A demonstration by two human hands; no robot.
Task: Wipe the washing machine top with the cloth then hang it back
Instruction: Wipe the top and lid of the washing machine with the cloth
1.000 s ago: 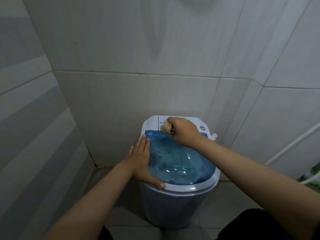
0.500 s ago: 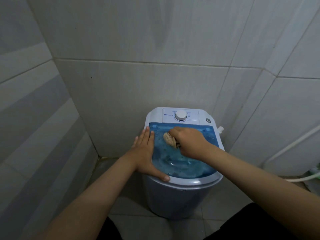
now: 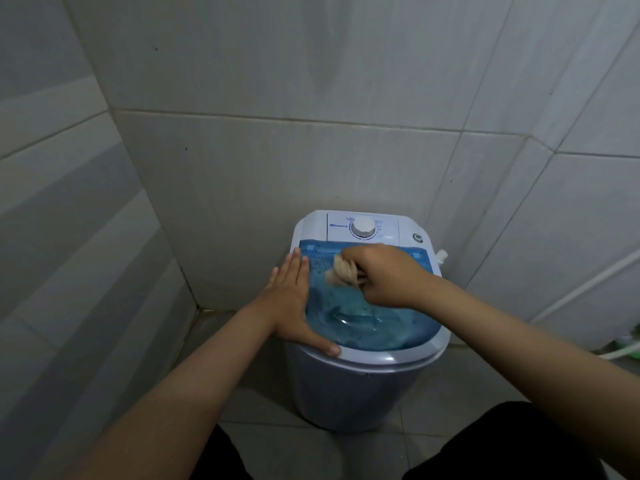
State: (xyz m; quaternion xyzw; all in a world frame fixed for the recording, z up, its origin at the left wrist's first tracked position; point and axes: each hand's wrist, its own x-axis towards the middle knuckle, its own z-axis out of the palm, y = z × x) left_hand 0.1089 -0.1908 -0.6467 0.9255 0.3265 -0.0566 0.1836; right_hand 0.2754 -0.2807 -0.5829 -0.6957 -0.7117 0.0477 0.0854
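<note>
A small white washing machine (image 3: 367,386) with a translucent blue lid (image 3: 374,327) stands in a tiled corner. My right hand (image 3: 388,275) is closed around a bunched beige cloth (image 3: 343,273) and presses it on the lid's back left part. My left hand (image 3: 294,299) lies flat with fingers together on the lid's left rim, thumb along the front edge. A white dial (image 3: 363,227) sits on the control panel behind the lid. Water drops speckle the lid near the cloth.
Grey tiled walls close in on the left and behind the machine. A white pipe (image 3: 588,282) runs down the right wall. A white hose and something green (image 3: 632,346) lie on the floor at the right edge. My dark-clothed legs fill the bottom.
My right hand has drawn the cloth from the control panel down onto the blue lid and then leftward. The left hand has stayed on the rim.
</note>
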